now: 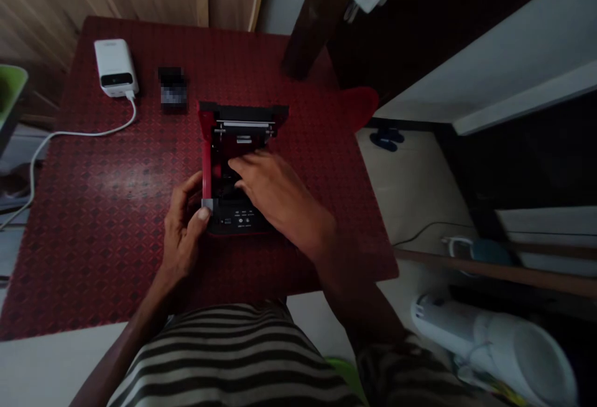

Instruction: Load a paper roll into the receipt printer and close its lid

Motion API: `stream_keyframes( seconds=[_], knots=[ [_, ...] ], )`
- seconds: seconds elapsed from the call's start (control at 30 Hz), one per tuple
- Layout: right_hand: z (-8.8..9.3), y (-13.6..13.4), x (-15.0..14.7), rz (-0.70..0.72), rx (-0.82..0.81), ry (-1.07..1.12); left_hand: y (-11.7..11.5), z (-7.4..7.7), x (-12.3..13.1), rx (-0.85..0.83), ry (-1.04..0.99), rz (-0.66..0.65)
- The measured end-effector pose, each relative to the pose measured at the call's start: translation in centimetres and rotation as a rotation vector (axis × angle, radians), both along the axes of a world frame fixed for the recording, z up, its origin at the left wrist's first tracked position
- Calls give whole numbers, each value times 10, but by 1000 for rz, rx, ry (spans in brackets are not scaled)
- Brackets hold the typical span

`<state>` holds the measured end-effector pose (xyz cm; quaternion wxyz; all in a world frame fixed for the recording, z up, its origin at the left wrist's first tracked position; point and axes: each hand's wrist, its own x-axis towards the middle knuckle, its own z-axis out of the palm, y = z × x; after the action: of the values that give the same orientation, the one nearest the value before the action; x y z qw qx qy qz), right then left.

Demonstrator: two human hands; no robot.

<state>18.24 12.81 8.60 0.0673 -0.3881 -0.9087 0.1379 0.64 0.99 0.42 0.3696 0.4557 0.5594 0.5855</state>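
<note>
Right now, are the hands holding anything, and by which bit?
The left hand holds the red-and-black machine by its near left corner. The right hand reaches inside; whether it grips anything is hidden.

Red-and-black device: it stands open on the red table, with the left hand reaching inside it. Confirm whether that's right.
Wrong hand: the head view shows the right hand reaching inside. The red-and-black device does stand open on the red table.

Two hands [181,224] [275,186] and one machine [240,220] show mid-frame, with one power bank [114,62] upper left, one bottle [311,22] top centre.
</note>
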Motion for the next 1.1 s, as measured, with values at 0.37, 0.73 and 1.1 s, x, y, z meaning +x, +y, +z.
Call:
stream_keyframes(
  seconds=[0.37, 0.73, 1.1],
  knots=[
    [0, 18, -11, 67, -16, -123, -1, -4, -3, -39, 14, -24],
    [13, -14, 38, -53, 152, 306, 1, -10, -5, 63, 113, -38],
    [-85, 39, 100, -665, -52, 994, 3, -12, -7, 56, 154, -13]
  ],
)
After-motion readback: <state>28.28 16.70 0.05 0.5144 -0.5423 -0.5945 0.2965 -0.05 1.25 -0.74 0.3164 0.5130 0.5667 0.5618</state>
